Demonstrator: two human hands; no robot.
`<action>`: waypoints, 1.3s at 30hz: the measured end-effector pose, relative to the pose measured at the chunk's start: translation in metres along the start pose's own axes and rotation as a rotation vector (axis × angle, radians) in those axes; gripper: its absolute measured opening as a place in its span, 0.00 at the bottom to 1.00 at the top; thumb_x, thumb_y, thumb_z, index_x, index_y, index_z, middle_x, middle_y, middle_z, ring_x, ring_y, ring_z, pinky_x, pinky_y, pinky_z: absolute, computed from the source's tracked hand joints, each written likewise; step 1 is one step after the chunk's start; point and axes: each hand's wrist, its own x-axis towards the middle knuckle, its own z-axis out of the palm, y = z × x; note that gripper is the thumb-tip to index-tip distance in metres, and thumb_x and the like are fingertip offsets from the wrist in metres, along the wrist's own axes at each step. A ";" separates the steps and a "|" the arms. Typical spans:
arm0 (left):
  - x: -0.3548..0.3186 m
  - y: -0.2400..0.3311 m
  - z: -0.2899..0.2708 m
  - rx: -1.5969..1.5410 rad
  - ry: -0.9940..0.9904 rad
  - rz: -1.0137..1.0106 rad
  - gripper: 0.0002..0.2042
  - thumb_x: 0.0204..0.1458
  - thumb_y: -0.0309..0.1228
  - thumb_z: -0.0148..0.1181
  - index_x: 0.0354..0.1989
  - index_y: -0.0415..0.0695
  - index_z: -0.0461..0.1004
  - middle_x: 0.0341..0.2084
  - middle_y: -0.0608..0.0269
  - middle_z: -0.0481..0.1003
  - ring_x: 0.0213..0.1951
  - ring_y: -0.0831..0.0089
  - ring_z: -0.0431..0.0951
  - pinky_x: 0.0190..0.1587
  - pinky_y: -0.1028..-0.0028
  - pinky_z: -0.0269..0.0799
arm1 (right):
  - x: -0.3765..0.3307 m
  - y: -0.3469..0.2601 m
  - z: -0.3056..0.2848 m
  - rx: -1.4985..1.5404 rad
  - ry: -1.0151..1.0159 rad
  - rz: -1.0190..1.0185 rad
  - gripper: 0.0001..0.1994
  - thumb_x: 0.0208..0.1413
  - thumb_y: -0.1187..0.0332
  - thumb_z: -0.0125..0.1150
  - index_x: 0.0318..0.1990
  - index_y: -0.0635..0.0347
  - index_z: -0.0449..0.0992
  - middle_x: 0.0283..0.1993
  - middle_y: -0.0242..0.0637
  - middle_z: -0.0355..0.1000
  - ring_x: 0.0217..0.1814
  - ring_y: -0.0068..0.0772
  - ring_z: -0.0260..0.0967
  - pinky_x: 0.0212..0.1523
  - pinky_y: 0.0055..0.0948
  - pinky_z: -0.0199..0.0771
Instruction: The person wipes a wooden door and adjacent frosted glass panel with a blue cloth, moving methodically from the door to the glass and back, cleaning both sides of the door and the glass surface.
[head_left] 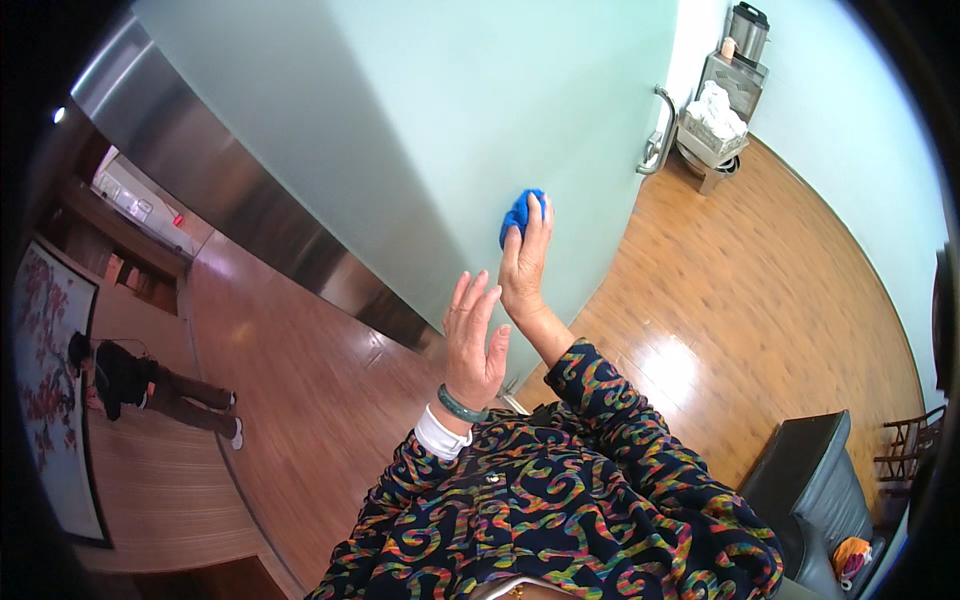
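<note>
A blue cloth (519, 216) is pressed against the frosted glass door (430, 110) under my right hand (527, 262). The fingers of that hand lie over the cloth and hold it to the pane. Lower and to the left, my left hand (472, 345) is raised with its fingers extended and the thumb apart, holding nothing. Whether its fingertips touch the glass, I cannot tell. A dark green bangle (462, 405) circles my left wrist above a white cuff. The metal door handle (658, 135) is on the right edge of the door, away from both hands.
A brushed metal panel (215, 150) borders the glass on the left. Beyond it, a person (150, 383) in dark clothes stands by a large floral picture (55, 390). At right are a black leather sofa (815, 490) and a white basket (712, 135) near the wall.
</note>
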 end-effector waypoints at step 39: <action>-0.018 0.006 -0.021 0.062 0.165 0.027 0.16 0.60 0.33 0.50 0.54 0.42 0.71 0.60 0.52 0.67 0.66 0.48 0.59 0.63 0.55 0.55 | 0.158 -0.092 -0.010 -0.010 0.274 -0.379 0.20 0.60 0.78 0.46 0.60 0.63 0.66 0.65 0.58 0.58 0.69 0.60 0.51 0.70 0.49 0.46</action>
